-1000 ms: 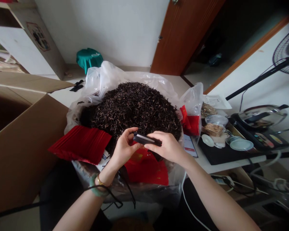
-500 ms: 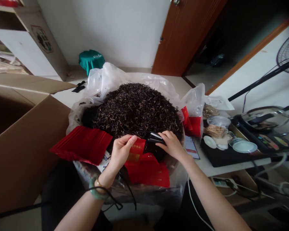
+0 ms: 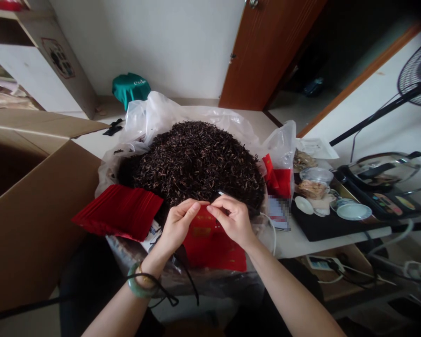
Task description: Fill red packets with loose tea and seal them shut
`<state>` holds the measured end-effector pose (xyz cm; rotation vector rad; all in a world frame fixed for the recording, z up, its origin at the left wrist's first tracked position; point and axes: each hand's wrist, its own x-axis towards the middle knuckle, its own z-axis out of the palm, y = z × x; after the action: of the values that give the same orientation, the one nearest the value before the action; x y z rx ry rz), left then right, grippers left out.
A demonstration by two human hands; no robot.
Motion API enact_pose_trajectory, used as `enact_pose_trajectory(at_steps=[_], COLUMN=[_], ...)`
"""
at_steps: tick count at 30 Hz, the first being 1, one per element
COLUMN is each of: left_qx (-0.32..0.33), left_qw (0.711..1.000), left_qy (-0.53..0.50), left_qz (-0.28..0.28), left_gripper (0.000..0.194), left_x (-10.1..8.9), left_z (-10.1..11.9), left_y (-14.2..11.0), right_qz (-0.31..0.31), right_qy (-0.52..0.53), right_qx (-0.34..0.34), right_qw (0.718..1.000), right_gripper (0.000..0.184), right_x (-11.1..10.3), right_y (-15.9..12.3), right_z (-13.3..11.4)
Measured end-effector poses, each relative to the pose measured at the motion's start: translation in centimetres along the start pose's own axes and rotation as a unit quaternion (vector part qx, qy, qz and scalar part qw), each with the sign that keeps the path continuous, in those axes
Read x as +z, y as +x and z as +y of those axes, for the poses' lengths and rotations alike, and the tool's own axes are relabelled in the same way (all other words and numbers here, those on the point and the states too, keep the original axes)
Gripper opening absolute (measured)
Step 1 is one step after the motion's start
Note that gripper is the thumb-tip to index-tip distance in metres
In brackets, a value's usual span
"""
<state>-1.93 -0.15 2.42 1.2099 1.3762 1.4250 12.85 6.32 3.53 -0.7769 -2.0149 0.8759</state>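
Note:
Between my two hands a red packet (image 3: 202, 223) with gold print stands upright, its top edge pinched at both corners. My left hand (image 3: 177, 225) is closed on the left corner, thumb on the near side. On the right corner, my right hand (image 3: 232, 219) pinches with thumb and fingers. More red packets (image 3: 228, 257) lie just below it. Behind my right hand a dark object with a pale edge is mostly hidden. Beyond the hands rises a heap of dark dried tea leaves (image 3: 199, 161) in a clear plastic bag (image 3: 154, 114).
A thick stack of red packets (image 3: 121, 213) lies left of my hands, beside an open cardboard box (image 3: 45, 220). On the right, a table (image 3: 287, 245) carries cups, a bowl (image 3: 354, 211) and a glass-lidded pot (image 3: 384, 168). A fan (image 3: 416, 70) stands beyond it.
My right hand has moved left from the black object onto the red packet's right corner. My left hand keeps its pinch on the left corner.

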Motion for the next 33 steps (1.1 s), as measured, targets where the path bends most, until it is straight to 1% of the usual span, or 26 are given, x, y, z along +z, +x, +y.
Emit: enact_pose_trajectory(at_steps=[1,3,5,7,8,10,12,14,17,18,20,21,22,24,27,29,33], left_qx=[0.016,0.048,0.07,0.08,0.081,0.086,0.084,0.081,0.1,0.113,0.132,0.132,0.127,0.117,0.131,0.163,0.23], left_qw=[1.0,0.996,0.989,0.983,0.979,0.97,0.96,0.957,0.959,0.955,0.937,0.929,0.926,0.933,0.94,0.938,0.929], left_qy=[0.017,0.052,0.075,0.072,0.062,0.032,0.007,-0.005,-0.024,-0.024,-0.012,0.0,0.011,0.024,0.041,0.057,0.099], left_qz=[0.012,0.054,0.106,0.151,0.174,0.224,0.266,0.278,0.263,0.273,0.323,0.345,0.355,0.339,0.313,0.302,0.274], left_gripper=[0.03,0.026,0.031,0.032,0.028,0.02,0.019,0.025,0.033,0.037,0.042,0.04,0.035,0.023,0.01,0.008,0.011], left_x=[-0.2,-0.3,-0.2,0.3,0.6,1.3,1.9,2.3,2.5,2.6,2.5,2.5,2.5,2.4,2.2,1.9,1.2], left_z=[-0.2,-0.6,-1.2,-1.6,-1.7,-1.6,-1.4,-1.1,-1.1,-1.3,-1.7,-2.0,-2.2,-2.4,-2.1,-1.8,-1.6], left_y=[0.0,-0.2,-0.5,-1.0,-1.3,-1.8,-2.3,-2.7,-2.9,-2.9,-3.0,-3.1,-3.3,-3.7,-4.2,-4.4,-4.5], right_qz=[0.0,0.004,0.018,0.041,0.056,0.089,0.117,0.129,0.127,0.128,0.139,0.148,0.159,0.178,0.19,0.194,0.209], right_qy=[-0.001,-0.002,0.013,0.053,0.077,0.114,0.131,0.141,0.153,0.155,0.153,0.15,0.147,0.145,0.143,0.135,0.136], right_qx=[0.005,0.022,0.05,0.082,0.096,0.111,0.112,0.112,0.117,0.119,0.121,0.123,0.122,0.112,0.093,0.087,0.072], right_qw=[1.0,1.0,0.999,0.994,0.991,0.983,0.978,0.975,0.973,0.972,0.971,0.97,0.969,0.967,0.967,0.968,0.966], right_gripper=[0.022,0.023,0.021,0.013,0.013,0.028,0.037,0.039,0.041,0.041,0.04,0.038,0.037,0.035,0.036,0.035,0.034], right_x=[-0.1,-0.2,-0.1,0.3,0.7,1.5,2.2,2.8,3.1,3.2,3.3,3.3,3.4,3.6,3.8,3.8,4.0], right_y=[0.0,-0.2,-0.7,-1.4,-1.8,-2.6,-3.2,-3.5,-3.6,-3.6,-3.8,-3.9,-4.1,-4.5,-5.1,-5.4,-5.5], right_z=[0.0,0.1,0.1,-0.1,-0.3,-0.7,-1.3,-1.9,-2.2,-2.2,-1.9,-1.8,-1.7,-1.5,-1.6,-1.8,-2.1])
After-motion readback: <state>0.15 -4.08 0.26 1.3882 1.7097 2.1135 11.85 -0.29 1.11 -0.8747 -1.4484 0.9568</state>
